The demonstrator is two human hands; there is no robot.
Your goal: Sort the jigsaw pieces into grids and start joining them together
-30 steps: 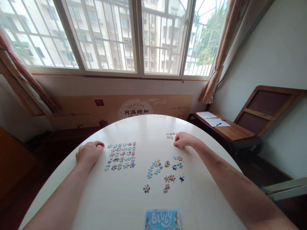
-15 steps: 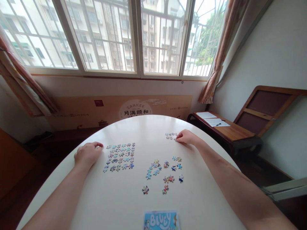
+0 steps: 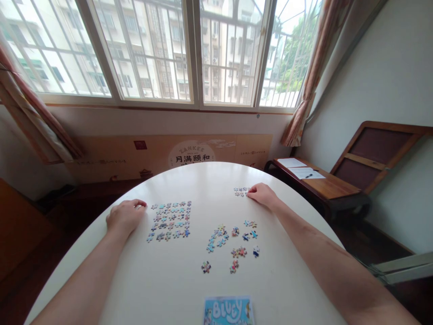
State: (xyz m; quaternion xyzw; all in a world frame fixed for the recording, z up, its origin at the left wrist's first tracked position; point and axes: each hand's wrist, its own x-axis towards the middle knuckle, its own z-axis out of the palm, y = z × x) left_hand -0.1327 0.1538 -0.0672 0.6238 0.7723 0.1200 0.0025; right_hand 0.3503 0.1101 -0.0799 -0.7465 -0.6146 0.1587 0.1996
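My right hand (image 3: pixel 263 195) is at the far right of the white round table (image 3: pixel 142 280), thumb and fingers pinched on a puzzle piece at the end of two short rows of pieces (image 3: pixel 241 192). The fingertips cover most of that piece. My left hand (image 3: pixel 126 215) rests on the table at the left, fingers loosely bent and apart, with nothing seen in them. Just right of it lies a neat grid of small jigsaw pieces (image 3: pixel 172 221), set in several rows. Loose puzzle pieces (image 3: pixel 220 234) in mixed colours, some touching, lie scattered in the middle.
A blue Bluey box (image 3: pixel 228 311) lies at the near edge. Beyond the table are a printed cardboard panel (image 3: pixel 155 151) and barred windows (image 3: pixel 223 63). To the right a wooden bench (image 3: pixel 338 187) bears papers (image 3: pixel 306 173) and a pen.
My right hand has shifted very slightly up and left at the end of the short rows. My left hand stays in place; the view has moved a little.
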